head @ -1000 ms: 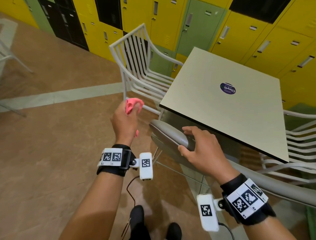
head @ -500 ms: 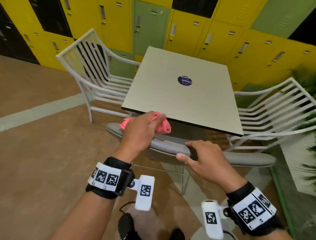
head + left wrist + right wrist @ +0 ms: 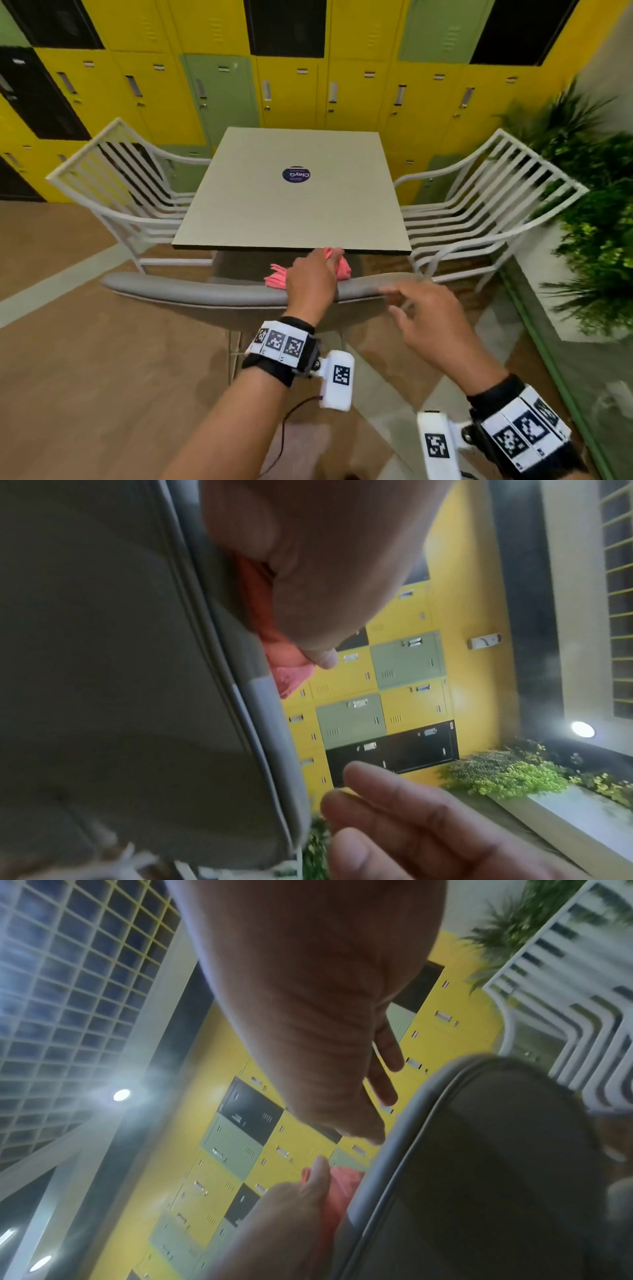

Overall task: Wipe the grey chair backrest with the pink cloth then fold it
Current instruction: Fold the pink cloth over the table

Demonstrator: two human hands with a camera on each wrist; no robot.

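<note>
Far left: a white slatted metal armchair (image 3: 126,192) is set beside a square beige-topped table (image 3: 291,212); a round dark sticker (image 3: 296,174) is seen on the tabletop. Yellow, green and black metal lockers (image 3: 291,89) are ranged behind.

Foreground, left to centre: the curved top edge of the grey padded chair backrest (image 3: 191,291) runs across the view, close under the table's near edge.

Centre: the left hand (image 3: 310,281) is laid over the backrest top, fingers curled round the bunched pink cloth (image 3: 337,265), which is pressed against the top and far side of the backrest. Part of the cloth is hidden by the hand; its folds show at (image 3: 291,677) under the thumb in the left wrist view.

Right of centre: the right hand (image 3: 424,322) is held just above the backrest edge, fingers spread and relaxed, nothing gripped. Contact with the backrest cannot be told; motion blur.

Right: a second white slatted armchair (image 3: 486,205) is set beside the table, and green leafy plants (image 3: 596,219) in a pale planter are seen at the wall.
</note>
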